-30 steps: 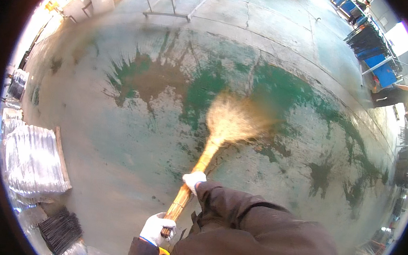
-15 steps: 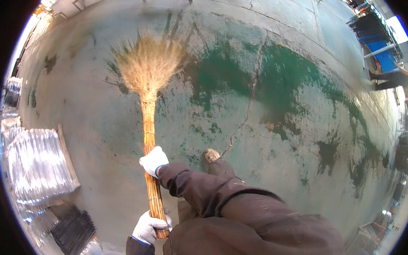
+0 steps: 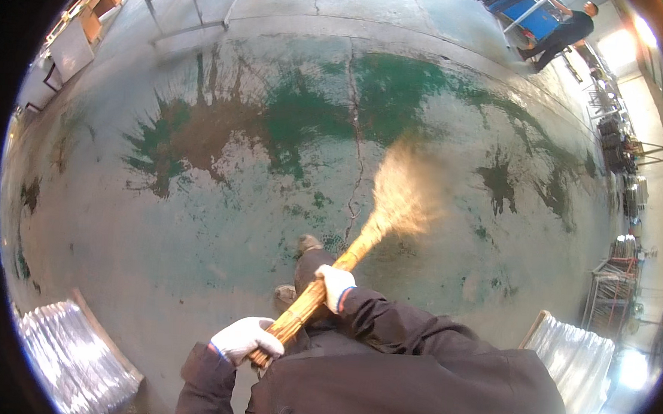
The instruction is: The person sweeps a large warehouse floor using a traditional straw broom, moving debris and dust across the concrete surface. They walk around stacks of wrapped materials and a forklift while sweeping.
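A straw broom [image 3: 357,247] slants across my front, its bristle head [image 3: 402,192] up and to the right, blurred by motion. My left hand [image 3: 248,339], in a white knit glove, is closed round the butt end of the handle. Further up the handle grips my right hand [image 3: 335,286], gloved the same way. The bristles are over the worn floor [image 3: 231,254], right of a long crack; whether they touch it I cannot tell. My shoes [image 3: 309,244] show just left of the broom.
Wrapped silvery bundles [image 3: 76,355] lie at the lower left, with another wrapped stack [image 3: 569,362] at the lower right. A metal frame [image 3: 187,27] stands at the far left. Another person [image 3: 561,38] is beside a blue object [image 3: 532,17] at the far right. Racks [image 3: 614,285] line the right side.
The broom has swung from the left over to the right, its head now right of the floor crack. Both hands keep their hold. My view has shifted, bringing the right-hand stack into sight.
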Available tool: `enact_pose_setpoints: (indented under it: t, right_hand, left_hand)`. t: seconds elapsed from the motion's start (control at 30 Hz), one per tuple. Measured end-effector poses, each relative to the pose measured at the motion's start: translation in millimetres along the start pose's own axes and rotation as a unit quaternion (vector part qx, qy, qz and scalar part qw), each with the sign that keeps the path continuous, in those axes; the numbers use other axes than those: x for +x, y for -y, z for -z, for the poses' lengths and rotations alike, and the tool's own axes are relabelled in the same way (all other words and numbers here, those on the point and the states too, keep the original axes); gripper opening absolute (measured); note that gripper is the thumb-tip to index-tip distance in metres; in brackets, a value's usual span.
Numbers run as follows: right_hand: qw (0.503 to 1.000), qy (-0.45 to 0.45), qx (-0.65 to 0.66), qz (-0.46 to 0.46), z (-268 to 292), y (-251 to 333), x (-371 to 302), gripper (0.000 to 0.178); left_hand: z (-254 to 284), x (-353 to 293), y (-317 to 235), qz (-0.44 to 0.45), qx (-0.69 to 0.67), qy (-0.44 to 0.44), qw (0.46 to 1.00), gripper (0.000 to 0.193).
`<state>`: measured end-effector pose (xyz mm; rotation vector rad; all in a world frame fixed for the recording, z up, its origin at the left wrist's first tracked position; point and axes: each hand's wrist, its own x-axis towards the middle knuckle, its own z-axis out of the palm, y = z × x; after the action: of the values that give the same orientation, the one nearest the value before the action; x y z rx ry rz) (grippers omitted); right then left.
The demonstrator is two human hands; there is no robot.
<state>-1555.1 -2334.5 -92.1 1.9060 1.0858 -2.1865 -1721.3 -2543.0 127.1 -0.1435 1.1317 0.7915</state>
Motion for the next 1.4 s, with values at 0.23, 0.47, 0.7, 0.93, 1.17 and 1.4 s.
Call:
enact_pose_setpoints:
  t: [0.23, 0.47, 0.7, 0.93, 1.17, 1.4]
  right_hand:
    - [0.941, 0.010, 0.268, -0.206, -5.6, -26.7, 41.2, 0.017]
    - [0.792, 0.252, -0.483, 0.274, -197.3, -75.5, 57.3, 0.020]
    - [0.924, 0.290, -0.240, -0.063, -486.3, -51.5, -36.9, 0.035]
    - [0.880, 0.265, -0.375, 0.125, -565.7, 28.5, -80.3, 0.038]
    - [0.886, 0.079, -0.410, 0.204, -549.1, 35.4, -63.2, 0.050]
    - [0.794, -0.044, -0.542, 0.270, -357.1, 54.6, 26.1, 0.029]
  left_hand:
    - [18.6, 24.3, -79.6, 0.020, 0.256, -0.037, 0.966, 0.033]
    - [124.7, -111.4, -37.4, 0.054, 0.005, -0.246, 0.968, 0.043]
    - [185.7, -219.5, 34.9, -0.060, -0.239, -0.353, 0.903, 0.035]
    - [255.1, -205.4, 52.0, -0.105, -0.180, -0.284, 0.936, 0.039]
    - [317.1, -219.0, 38.0, -0.082, -0.155, -0.172, 0.969, 0.045]
    - [279.9, -126.5, -67.6, -0.056, -0.038, -0.060, 0.996, 0.052]
